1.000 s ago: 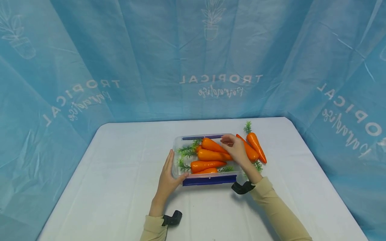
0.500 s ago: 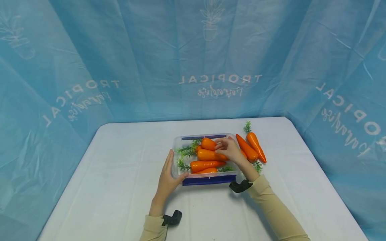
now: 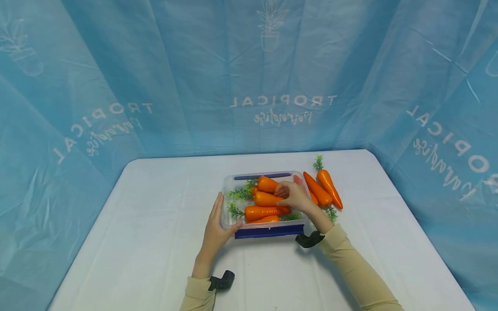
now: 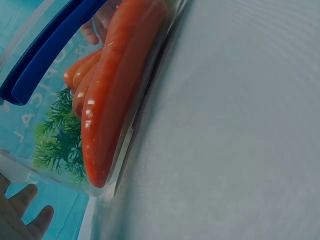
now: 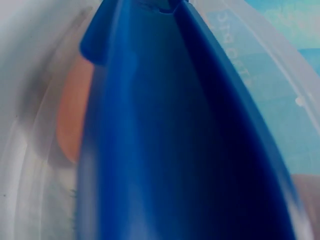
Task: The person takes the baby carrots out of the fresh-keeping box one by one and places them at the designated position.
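A clear plastic container (image 3: 227,222) with blue clips holds several orange carrots with green tops. My left hand (image 3: 218,226) rests on the container's left front corner, its fingers straight along the left wall and thumb at the front rim. Its fingertips show in the left wrist view beside the clear wall. My right hand (image 3: 297,198) reaches over the right side, its thumb and curled fingers round the narrow end of a middle carrot (image 3: 265,199). A front carrot (image 3: 262,213) lies just nearer. In the right wrist view a blue clip (image 5: 165,125) hides most of the inside.
Just right of the container, one carrot (image 3: 318,190) lies against its edge, and another carrot (image 3: 330,188) lies beside that one on the white table (image 3: 155,237). A blue printed curtain (image 3: 194,77) surrounds the table's back and sides.
My right hand has moved left from the container's right side onto the middle carrots, and its fingers have closed in there. My left hand has stayed at the corner.
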Action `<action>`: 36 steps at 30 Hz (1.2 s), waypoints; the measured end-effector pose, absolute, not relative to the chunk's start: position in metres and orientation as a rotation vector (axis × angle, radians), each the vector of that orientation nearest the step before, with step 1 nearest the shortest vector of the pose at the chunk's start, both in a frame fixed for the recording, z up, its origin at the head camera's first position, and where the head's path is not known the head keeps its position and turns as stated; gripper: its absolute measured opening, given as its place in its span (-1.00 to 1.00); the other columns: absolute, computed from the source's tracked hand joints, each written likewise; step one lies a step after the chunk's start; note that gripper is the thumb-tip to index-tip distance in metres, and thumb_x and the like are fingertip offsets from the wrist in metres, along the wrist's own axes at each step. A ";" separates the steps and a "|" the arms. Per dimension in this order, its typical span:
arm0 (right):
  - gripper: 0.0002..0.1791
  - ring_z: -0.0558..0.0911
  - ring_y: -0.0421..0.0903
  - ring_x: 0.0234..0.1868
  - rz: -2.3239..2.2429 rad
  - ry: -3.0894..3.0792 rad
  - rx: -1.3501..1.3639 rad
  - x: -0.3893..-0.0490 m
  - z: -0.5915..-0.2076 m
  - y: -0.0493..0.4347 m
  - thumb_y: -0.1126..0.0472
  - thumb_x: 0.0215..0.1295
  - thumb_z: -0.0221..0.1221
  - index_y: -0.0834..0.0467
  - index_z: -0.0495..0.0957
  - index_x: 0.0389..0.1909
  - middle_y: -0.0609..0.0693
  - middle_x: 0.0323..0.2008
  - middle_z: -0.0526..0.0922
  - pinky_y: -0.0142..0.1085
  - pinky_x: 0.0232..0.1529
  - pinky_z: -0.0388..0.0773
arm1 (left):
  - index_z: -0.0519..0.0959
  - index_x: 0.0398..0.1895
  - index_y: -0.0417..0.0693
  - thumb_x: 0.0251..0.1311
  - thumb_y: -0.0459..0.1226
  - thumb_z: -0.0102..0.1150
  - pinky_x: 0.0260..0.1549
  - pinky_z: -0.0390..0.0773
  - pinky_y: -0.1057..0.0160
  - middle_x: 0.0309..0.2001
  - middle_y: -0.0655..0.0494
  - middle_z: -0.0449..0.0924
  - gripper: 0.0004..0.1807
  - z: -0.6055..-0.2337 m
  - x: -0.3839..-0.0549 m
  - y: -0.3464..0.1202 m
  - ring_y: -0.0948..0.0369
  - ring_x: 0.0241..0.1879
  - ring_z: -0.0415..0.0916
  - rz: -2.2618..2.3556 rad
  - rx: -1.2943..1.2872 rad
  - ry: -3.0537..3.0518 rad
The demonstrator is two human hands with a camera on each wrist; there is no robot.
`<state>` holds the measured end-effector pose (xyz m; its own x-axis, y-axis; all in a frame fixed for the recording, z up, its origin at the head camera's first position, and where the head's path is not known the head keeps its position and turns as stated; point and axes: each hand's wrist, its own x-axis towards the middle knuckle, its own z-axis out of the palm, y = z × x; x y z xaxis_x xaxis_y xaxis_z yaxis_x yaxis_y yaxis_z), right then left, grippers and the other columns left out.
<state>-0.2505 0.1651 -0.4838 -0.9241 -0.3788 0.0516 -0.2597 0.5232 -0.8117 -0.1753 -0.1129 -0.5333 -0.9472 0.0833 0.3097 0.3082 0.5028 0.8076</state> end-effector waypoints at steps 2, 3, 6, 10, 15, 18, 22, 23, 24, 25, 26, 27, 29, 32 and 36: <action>-0.72 0.65 0.13 -0.05 -1.298 2.646 -0.554 -0.251 -0.485 0.165 0.44 -0.01 0.35 0.29 0.49 -0.27 0.21 -0.17 0.67 -0.04 0.06 0.60 | -0.03 0.51 0.00 -0.04 -0.01 0.36 0.41 0.02 -0.20 0.54 0.13 -0.11 0.08 -0.533 -0.175 -0.113 0.01 0.51 -0.08 -1.429 -0.331 -2.514; -0.72 0.64 0.12 -0.03 -1.260 2.654 -0.548 -0.251 -0.486 0.165 0.44 -0.01 0.35 0.26 0.48 -0.29 0.20 -0.15 0.67 -0.04 0.07 0.59 | -0.03 0.51 0.00 -0.04 -0.01 0.36 0.41 0.02 -0.21 0.54 0.12 -0.11 0.08 -0.532 -0.175 -0.113 0.00 0.51 -0.08 -1.430 -0.333 -2.513; -0.69 0.61 0.12 -0.01 -1.155 2.681 -0.538 -0.250 -0.487 0.165 0.41 0.00 0.36 0.23 0.43 -0.30 0.19 -0.13 0.64 -0.03 0.09 0.58 | -0.02 0.51 -0.02 -0.05 0.00 0.37 0.39 0.05 -0.23 0.54 0.08 -0.10 0.09 -0.531 -0.174 -0.113 -0.04 0.50 -0.06 -1.424 -0.343 -2.508; -0.63 0.61 0.11 -0.05 -1.140 2.686 -0.519 -0.250 -0.488 0.165 0.40 -0.02 0.38 0.24 0.39 -0.25 0.20 -0.13 0.62 -0.05 0.03 0.61 | -0.01 0.51 -0.06 -0.06 0.00 0.38 0.38 0.06 -0.25 0.54 0.04 -0.09 0.10 -0.531 -0.173 -0.113 -0.07 0.49 -0.05 -1.421 -0.349 -2.505; -0.54 0.65 0.10 -0.10 -1.177 2.671 -0.528 -0.250 -0.486 0.165 0.39 -0.03 0.39 0.25 0.39 -0.12 0.21 -0.14 0.66 -0.11 -0.08 0.67 | -0.02 0.51 -0.06 -0.06 0.00 0.37 0.40 0.04 -0.22 0.54 0.06 -0.09 0.09 -0.530 -0.173 -0.114 -0.04 0.50 -0.06 -1.426 -0.344 -2.510; -0.53 0.66 0.07 -0.13 -1.186 2.667 -0.559 -0.251 -0.486 0.166 0.37 -0.02 0.39 0.25 0.41 -0.10 0.21 -0.16 0.67 -0.12 -0.08 0.67 | -0.02 0.51 -0.05 -0.06 0.00 0.37 0.40 0.03 -0.21 0.54 0.07 -0.10 0.09 -0.531 -0.174 -0.114 -0.04 0.50 -0.06 -1.419 -0.345 -2.514; -0.55 0.66 0.07 -0.12 -1.241 2.651 -0.601 -0.251 -0.486 0.166 0.33 0.00 0.40 0.25 0.45 -0.09 0.19 -0.13 0.65 -0.11 -0.03 0.65 | -0.02 0.51 -0.03 -0.06 0.00 0.38 0.41 0.03 -0.20 0.54 0.08 -0.09 0.09 -0.531 -0.174 -0.113 -0.03 0.50 -0.06 -1.418 -0.346 -2.515; -0.56 0.65 0.08 -0.11 -1.268 2.640 -0.613 -0.251 -0.486 0.167 0.32 0.01 0.39 0.26 0.45 -0.09 0.19 -0.11 0.65 -0.11 -0.02 0.65 | -0.02 0.51 -0.03 -0.06 0.00 0.38 0.41 0.03 -0.21 0.54 0.08 -0.09 0.09 -0.531 -0.174 -0.113 -0.04 0.50 -0.06 -1.419 -0.347 -2.514; -0.56 0.65 0.08 -0.10 -1.298 2.628 -0.619 -0.251 -0.485 0.167 0.32 0.01 0.39 0.26 0.46 -0.08 0.20 -0.10 0.64 -0.12 -0.03 0.65 | -0.02 0.51 -0.02 -0.06 0.00 0.38 0.40 0.04 -0.21 0.54 0.08 -0.09 0.09 -0.531 -0.174 -0.113 -0.04 0.50 -0.06 -1.420 -0.347 -2.513; -0.56 0.65 0.10 -0.09 -1.330 2.615 -0.621 -0.250 -0.485 0.167 0.32 0.02 0.39 0.26 0.47 -0.07 0.21 -0.08 0.63 -0.12 -0.04 0.66 | -0.02 0.51 -0.02 -0.06 0.00 0.38 0.40 0.04 -0.21 0.54 0.08 -0.09 0.09 -0.531 -0.174 -0.113 -0.04 0.50 -0.06 -1.422 -0.348 -2.512; -0.56 0.65 0.12 -0.08 -1.361 2.599 -0.628 -0.250 -0.484 0.167 0.32 0.03 0.38 0.27 0.47 -0.06 0.23 -0.07 0.62 -0.13 -0.05 0.66 | -0.02 0.51 -0.03 -0.06 0.00 0.38 0.40 0.04 -0.22 0.54 0.08 -0.10 0.09 -0.531 -0.174 -0.113 -0.05 0.50 -0.06 -1.422 -0.351 -2.510; -0.56 0.65 0.14 -0.07 -1.394 2.581 -0.627 -0.249 -0.483 0.167 0.32 0.03 0.38 0.29 0.47 -0.05 0.25 -0.06 0.62 -0.13 -0.06 0.67 | -0.02 0.51 -0.03 -0.05 0.00 0.38 0.39 0.04 -0.23 0.54 0.07 -0.10 0.09 -0.531 -0.174 -0.113 -0.05 0.50 -0.06 -1.423 -0.353 -2.507; -0.55 0.66 0.14 -0.07 -1.447 2.557 -0.615 -0.248 -0.481 0.166 0.31 0.03 0.38 0.29 0.48 -0.05 0.26 -0.05 0.62 -0.16 -0.10 0.68 | -0.02 0.51 -0.04 -0.05 0.01 0.37 0.39 0.06 -0.23 0.54 0.08 -0.10 0.09 -0.533 -0.174 -0.113 -0.05 0.49 -0.05 -1.410 -0.354 -2.506; -0.54 0.66 0.14 -0.06 -1.497 2.546 -0.584 -0.246 -0.479 0.165 0.28 0.03 0.39 0.28 0.50 -0.04 0.26 -0.05 0.63 -0.17 -0.11 0.69 | -0.03 0.51 -0.03 -0.04 0.01 0.37 0.39 0.08 -0.23 0.54 0.09 -0.10 0.09 -0.534 -0.175 -0.113 -0.04 0.49 -0.04 -1.396 -0.352 -2.509; -0.54 0.68 0.13 -0.08 -1.569 2.558 -0.544 -0.245 -0.477 0.166 0.25 0.02 0.40 0.27 0.53 -0.03 0.26 -0.07 0.67 -0.15 -0.09 0.68 | -0.04 0.52 0.02 -0.04 0.00 0.37 0.40 0.06 -0.21 0.54 0.12 -0.10 0.09 -0.534 -0.176 -0.113 -0.01 0.50 -0.05 -1.412 -0.341 -2.506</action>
